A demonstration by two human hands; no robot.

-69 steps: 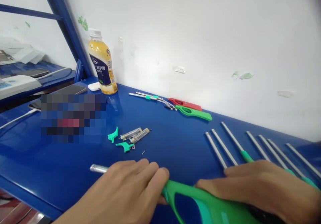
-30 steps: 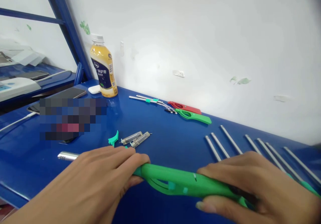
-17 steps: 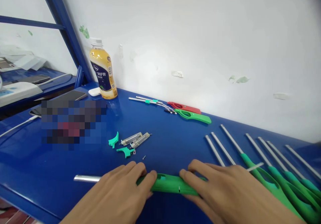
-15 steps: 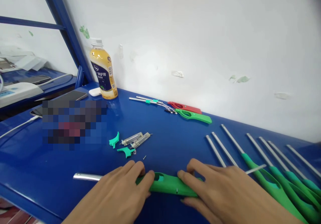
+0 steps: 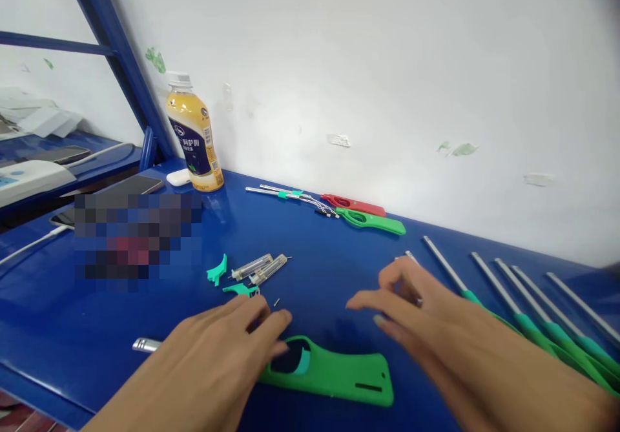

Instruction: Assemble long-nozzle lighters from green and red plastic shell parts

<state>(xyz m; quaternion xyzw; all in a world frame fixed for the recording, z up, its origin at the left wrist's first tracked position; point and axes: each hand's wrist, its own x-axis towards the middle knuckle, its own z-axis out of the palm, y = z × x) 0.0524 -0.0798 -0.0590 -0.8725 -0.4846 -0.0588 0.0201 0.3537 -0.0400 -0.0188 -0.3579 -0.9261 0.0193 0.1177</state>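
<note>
Blue metal workbench [image 5: 339,264]: your work surface, set against a white wall. Your right hand [image 5: 436,329] hovers open, fingers spread, holding nothing, above the row of green-handled utility lighters with steel tubes [image 5: 523,322]. Your left hand [image 5: 213,367] lies with loosely curled fingers touching the neck of the green plastic long-nozzle lighter [image 5: 334,374], which lies flat near the front edge, its steel tube tip [image 5: 143,345] showing left of the hand. This unit appears assembled and laid down; loose teal trigger pieces [image 5: 217,269] and clear fuel cartridges [image 5: 256,267] suggest more remain. The yellow drink bottle [image 5: 194,138] carries a navy label, its writing too small to read.
</note>
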